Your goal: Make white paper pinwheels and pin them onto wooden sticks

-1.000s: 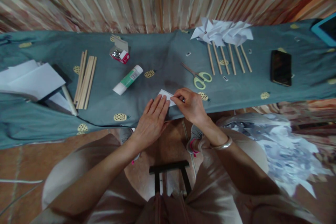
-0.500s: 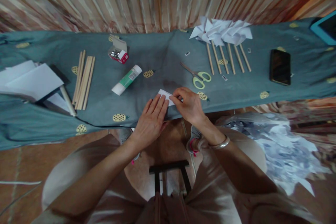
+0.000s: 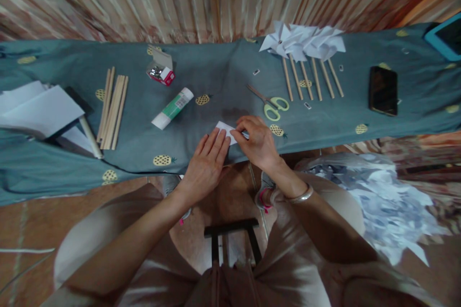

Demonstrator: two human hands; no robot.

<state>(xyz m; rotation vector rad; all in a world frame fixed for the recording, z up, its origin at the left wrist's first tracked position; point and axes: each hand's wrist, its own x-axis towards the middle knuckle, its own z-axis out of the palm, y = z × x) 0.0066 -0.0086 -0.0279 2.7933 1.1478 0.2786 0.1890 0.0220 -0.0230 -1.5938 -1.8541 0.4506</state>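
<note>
Teal cloth (image 3: 219,67) spreads beneath everything, soft and a little wrinkled; on its far side, right of the middle, lie the white pinwheels (image 3: 302,43) on their thin sticks, and nearer in, the green-handled scissors (image 3: 265,100).

The left hand (image 3: 205,168) is laid out flat, palm down, its fingers long and close together, gripping nothing, the fingertips resting on the white paper (image 3: 224,128); the right hand (image 3: 260,144) is curled in, thumb and forefinger brought to the right side of that same piece, though whether they meet or have the edge caught between them I cannot tell.

Smallest is the paper itself, lying near the cloth's front edge, just in front of the scissors and partly hidden by the fingers; it should be almost weightless, crisp enough to take a crease, yet easily bent or torn, and apt to slide on the fabric if let go; best to steady it with flat fingertips across its middle and pinch it lightly at an outer edge or corner, for a hard squeeze could crumple it.
</note>
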